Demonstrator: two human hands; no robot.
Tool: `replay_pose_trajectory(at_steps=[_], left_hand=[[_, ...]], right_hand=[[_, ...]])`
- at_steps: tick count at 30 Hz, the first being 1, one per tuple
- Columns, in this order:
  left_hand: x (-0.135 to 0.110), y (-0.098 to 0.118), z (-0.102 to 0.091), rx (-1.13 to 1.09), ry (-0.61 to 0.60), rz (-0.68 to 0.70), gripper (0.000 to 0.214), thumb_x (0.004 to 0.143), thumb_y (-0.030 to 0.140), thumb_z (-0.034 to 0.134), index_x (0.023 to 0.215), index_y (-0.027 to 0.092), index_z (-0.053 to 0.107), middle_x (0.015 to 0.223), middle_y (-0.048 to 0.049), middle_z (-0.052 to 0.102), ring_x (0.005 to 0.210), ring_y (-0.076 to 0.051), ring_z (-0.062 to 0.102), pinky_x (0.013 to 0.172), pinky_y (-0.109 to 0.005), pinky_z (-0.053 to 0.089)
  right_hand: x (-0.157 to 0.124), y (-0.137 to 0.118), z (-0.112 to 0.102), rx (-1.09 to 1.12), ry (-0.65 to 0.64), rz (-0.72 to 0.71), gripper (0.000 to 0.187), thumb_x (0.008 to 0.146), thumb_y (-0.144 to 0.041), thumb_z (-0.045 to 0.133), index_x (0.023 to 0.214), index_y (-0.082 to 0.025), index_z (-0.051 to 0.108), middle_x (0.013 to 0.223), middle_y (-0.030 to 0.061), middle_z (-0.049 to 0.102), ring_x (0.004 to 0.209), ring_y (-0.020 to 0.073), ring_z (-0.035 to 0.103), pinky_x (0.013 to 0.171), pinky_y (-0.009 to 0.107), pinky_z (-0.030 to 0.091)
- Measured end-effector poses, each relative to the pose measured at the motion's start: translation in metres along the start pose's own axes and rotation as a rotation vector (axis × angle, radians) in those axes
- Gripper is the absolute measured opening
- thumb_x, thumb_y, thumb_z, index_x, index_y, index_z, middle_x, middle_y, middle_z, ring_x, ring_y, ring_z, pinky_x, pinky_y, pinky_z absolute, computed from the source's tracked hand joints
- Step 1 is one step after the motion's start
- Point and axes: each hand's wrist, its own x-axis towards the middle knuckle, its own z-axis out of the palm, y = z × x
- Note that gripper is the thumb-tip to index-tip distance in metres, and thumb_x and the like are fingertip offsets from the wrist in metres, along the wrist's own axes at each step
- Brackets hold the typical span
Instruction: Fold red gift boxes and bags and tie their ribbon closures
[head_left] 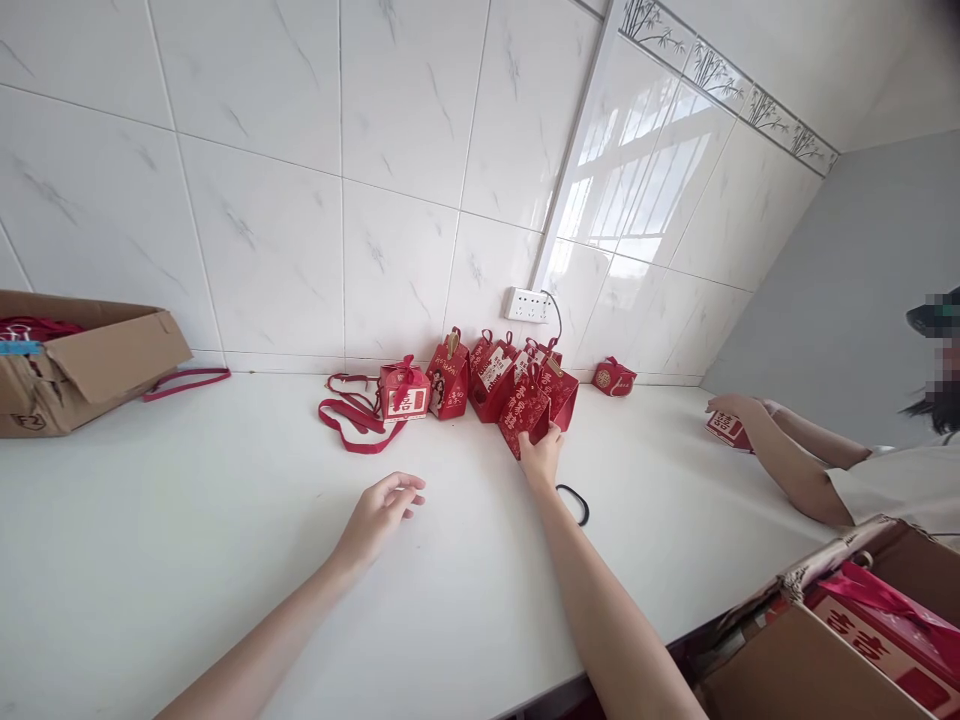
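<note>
My right hand (541, 460) is closed on the lower edge of a red candy box (523, 415) with gold Chinese characters, tilted at the front of a cluster. Just behind it, more red candy boxes (491, 375) with ribbon loops stand close together. My left hand (384, 512) hovers over the white table, its fingers loosely curled and nothing in them. Beyond that hand are a red box with a white label (405, 392) and a taller red box with printed figures (448, 378). Red ribbon (352, 425) lies in loops beside them.
An open cardboard box (112, 365) with red ribbon stands far left. Another cardboard box (802, 650) with red packages is at lower right. A co-worker's hands (739, 408) hold a red box at right. A small red box (613, 377), black band (585, 505) and power strip (527, 304) are nearby.
</note>
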Motion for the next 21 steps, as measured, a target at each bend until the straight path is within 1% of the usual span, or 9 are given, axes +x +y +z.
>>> replay_pose_trajectory(at_steps=[6, 9, 11, 13, 17, 21], left_hand=[[0.001, 0.001, 0.0, 0.063, -0.016, -0.003, 0.032, 0.067, 0.045, 0.051, 0.077, 0.017, 0.063, 0.088, -0.0072, 0.067, 0.084, -0.023, 0.065, 0.075, -0.034, 0.052], [0.003, 0.001, 0.0, 0.077, -0.006, -0.01, 0.037, 0.063, 0.05, 0.053, 0.076, 0.017, 0.064, 0.084, -0.0077, 0.068, 0.081, -0.024, 0.065, 0.074, -0.033, 0.053], [0.007, -0.002, -0.002, 0.111, -0.009, -0.019, 0.039, 0.061, 0.052, 0.053, 0.077, 0.018, 0.065, 0.082, -0.0076, 0.068, 0.083, -0.025, 0.065, 0.074, -0.032, 0.054], [0.013, -0.009, -0.004, 0.154, -0.017, -0.018, 0.04, 0.061, 0.053, 0.054, 0.079, 0.019, 0.066, 0.081, -0.0073, 0.069, 0.085, -0.025, 0.065, 0.075, -0.032, 0.054], [0.023, -0.024, -0.009, 0.216, -0.035, -0.019, 0.044, 0.063, 0.056, 0.054, 0.085, 0.021, 0.066, 0.085, -0.0074, 0.07, 0.086, -0.025, 0.066, 0.074, -0.03, 0.055], [0.024, -0.026, -0.011, 0.264, -0.027, -0.038, 0.046, 0.063, 0.058, 0.053, 0.088, 0.021, 0.066, 0.084, -0.0076, 0.07, 0.082, -0.025, 0.067, 0.072, -0.03, 0.056]], right_hand=[[0.002, 0.001, 0.002, 0.003, 0.007, -0.028, 0.057, 0.069, -0.028, 0.052, 0.121, -0.008, 0.039, 0.122, 0.022, 0.044, 0.115, 0.0313, 0.047, 0.097, 0.042, 0.037], [0.003, 0.002, 0.004, -0.011, 0.021, -0.054, 0.055, 0.069, -0.024, 0.052, 0.12, -0.007, 0.039, 0.119, 0.0211, 0.046, 0.114, 0.0295, 0.048, 0.099, 0.04, 0.037], [0.004, 0.004, 0.007, -0.028, 0.027, -0.064, 0.055, 0.068, -0.022, 0.053, 0.12, -0.008, 0.04, 0.118, 0.0196, 0.047, 0.114, 0.0282, 0.049, 0.099, 0.038, 0.038], [0.005, 0.007, 0.009, -0.044, 0.033, -0.056, 0.058, 0.067, -0.021, 0.055, 0.122, -0.009, 0.038, 0.119, 0.0199, 0.047, 0.114, 0.0284, 0.049, 0.098, 0.038, 0.039], [0.007, 0.013, 0.013, -0.06, 0.033, 0.0, 0.063, 0.065, -0.022, 0.059, 0.123, -0.007, 0.036, 0.116, 0.0221, 0.049, 0.111, 0.0322, 0.051, 0.092, 0.042, 0.043], [0.006, 0.013, 0.013, -0.051, 0.01, 0.016, 0.064, 0.065, -0.021, 0.06, 0.123, -0.008, 0.036, 0.118, 0.0211, 0.049, 0.115, 0.0321, 0.048, 0.093, 0.041, 0.043]])
